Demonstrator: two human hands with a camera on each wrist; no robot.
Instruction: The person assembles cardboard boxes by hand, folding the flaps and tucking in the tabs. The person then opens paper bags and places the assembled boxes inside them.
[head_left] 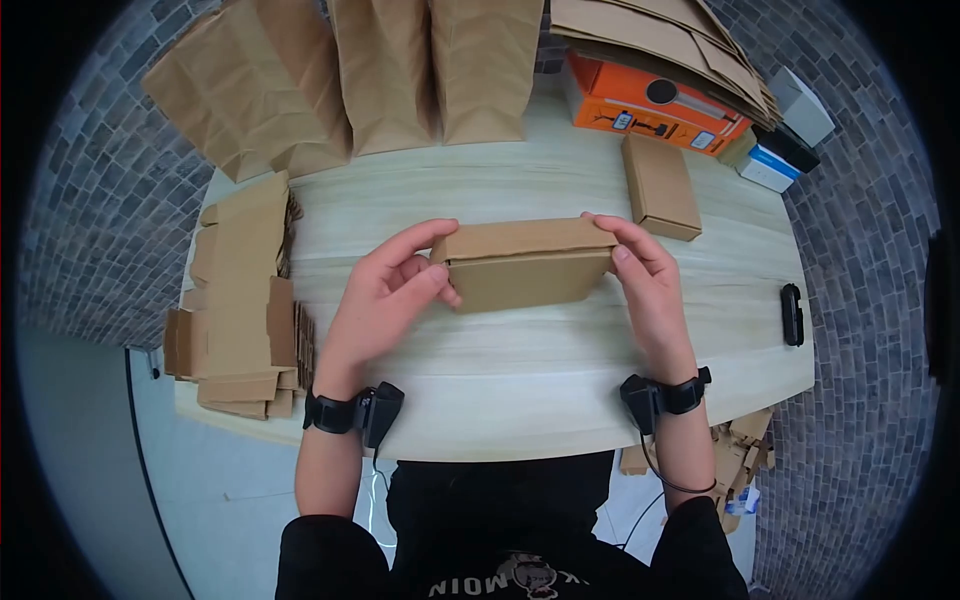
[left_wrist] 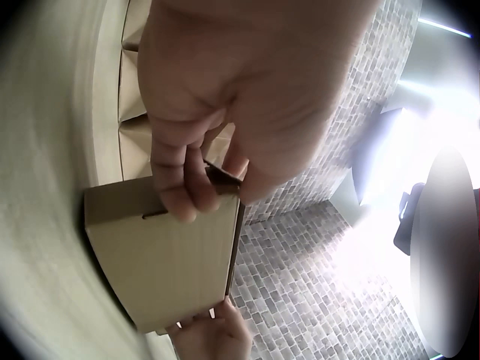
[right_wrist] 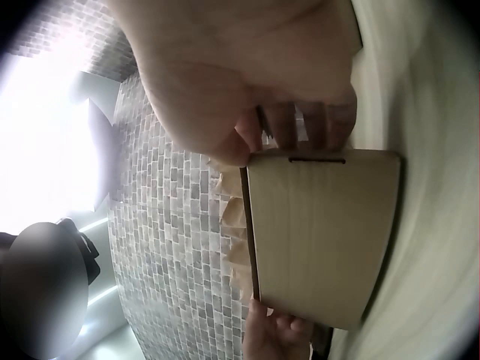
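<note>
A brown cardboard box (head_left: 525, 283) stands on its long side on the table, its narrow lid side facing up. At its left end my left hand (head_left: 395, 295) grips the upper corner between thumb and fingers. My right hand (head_left: 645, 285) holds the opposite upper corner, thumb on the near side. In the left wrist view the left hand (left_wrist: 240, 90) has its fingertips on the end of the box (left_wrist: 169, 259). From the right wrist, the right hand (right_wrist: 247, 71) touches the box end beside a thin slot in the box (right_wrist: 322, 232).
Flattened cardboard pieces (head_left: 240, 300) are stacked at the left. Paper bags (head_left: 385, 80) stand at the back. A second closed box (head_left: 662, 188) lies at the back right, near an orange box (head_left: 650, 105). A black object (head_left: 792, 315) lies at the right edge of the table (head_left: 500, 400).
</note>
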